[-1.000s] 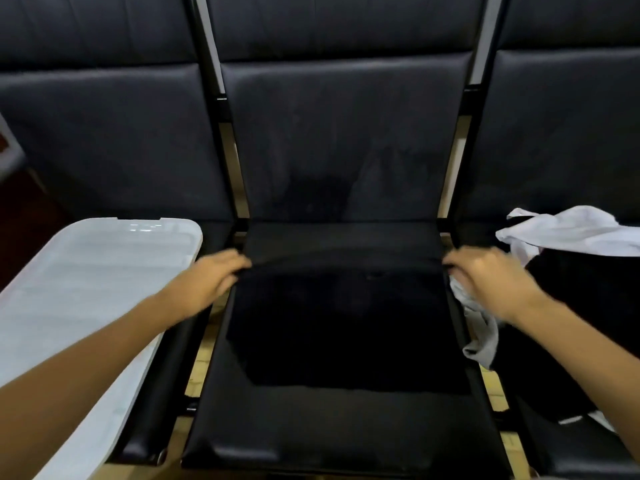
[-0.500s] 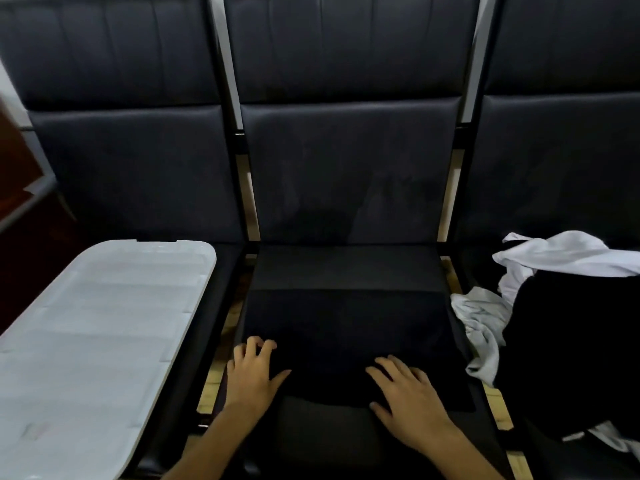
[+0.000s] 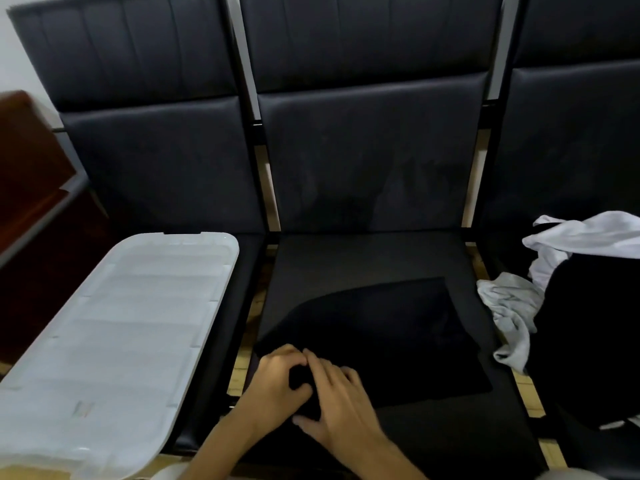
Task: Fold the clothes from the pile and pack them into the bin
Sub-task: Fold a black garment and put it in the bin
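My hands have come together: left hand (image 3: 277, 386) and right hand (image 3: 341, 407) pinch the black garment's (image 3: 391, 337) near-left corner, starting its next fold.

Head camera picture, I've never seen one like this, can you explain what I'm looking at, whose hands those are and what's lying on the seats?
There is no machine here. The picture comes from one wide-angle camera worn on a person's head, looking forward and down, so the hands are the wearer's own. The left hand and right hand meet at the near left corner of a black garment spread on the middle seat; both appear to pinch the fabric there, likely to fold it. On the seat to the left rests a translucent white bin lid. On the right seat lies the pile of clothes, white and black pieces still unfolded. The inside of the bin cannot be seen.
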Motion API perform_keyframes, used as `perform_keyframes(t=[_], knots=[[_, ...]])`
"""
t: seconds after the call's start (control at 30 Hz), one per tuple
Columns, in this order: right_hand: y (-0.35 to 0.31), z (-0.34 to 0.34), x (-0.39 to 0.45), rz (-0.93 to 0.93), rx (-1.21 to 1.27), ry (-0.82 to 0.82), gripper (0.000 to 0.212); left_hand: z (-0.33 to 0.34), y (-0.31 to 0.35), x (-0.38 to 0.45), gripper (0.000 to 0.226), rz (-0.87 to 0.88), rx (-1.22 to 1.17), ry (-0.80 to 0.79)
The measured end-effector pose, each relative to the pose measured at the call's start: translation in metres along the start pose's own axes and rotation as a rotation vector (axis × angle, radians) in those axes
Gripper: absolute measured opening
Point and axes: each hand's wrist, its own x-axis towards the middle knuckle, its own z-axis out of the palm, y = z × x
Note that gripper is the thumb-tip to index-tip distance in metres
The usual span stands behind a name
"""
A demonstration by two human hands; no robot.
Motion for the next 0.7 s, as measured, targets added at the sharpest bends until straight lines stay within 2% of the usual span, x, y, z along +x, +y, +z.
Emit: perform_keyframes(t=[0.07,0.13,0.2,0.23,0.3,0.37,0.43,0.53,0.6,0.7], knots=[[-0.019,-0.003,0.009,0.091,0.180,0.166,0.064,-0.013,0.008,-0.012,0.041,0.011,-0.083,-0.044],[-0.023,-0.010,0.014,0.168,0.237,0.227,0.044,-0.027,0.005,-0.022,0.058,0.019,-0.143,-0.055],[-0.018,-0.019,0.013,0.175,0.322,0.257,0.027,-0.032,-0.011,-0.022,0.083,0.000,-0.031,-0.091],[-0.015,-0.025,0.012,0.178,0.405,0.277,0.021,-0.029,-0.021,-0.018,0.084,0.003,0.096,-0.111],[-0.005,-0.042,0.008,0.251,0.576,0.332,0.017,-0.019,-0.036,-0.001,0.057,0.012,0.303,-0.107],[0.012,-0.062,0.000,0.351,0.672,0.381,0.017,-0.011,-0.035,0.025,0.033,-0.018,0.270,0.027],[0.038,-0.079,-0.010,0.400,0.679,0.424,0.018,-0.008,-0.017,0.061,0.028,-0.006,0.162,0.212],[0.087,-0.102,-0.025,0.560,0.608,0.419,0.029,0.001,0.042,0.119,0.028,0.150,0.064,0.323],[0.122,-0.108,-0.040,0.679,0.499,0.356,0.040,0.021,0.078,0.152,0.037,0.210,0.025,0.244],[0.159,-0.111,-0.065,0.794,0.325,0.426,0.038,0.059,0.100,0.190,0.081,0.075,0.130,-0.110]])
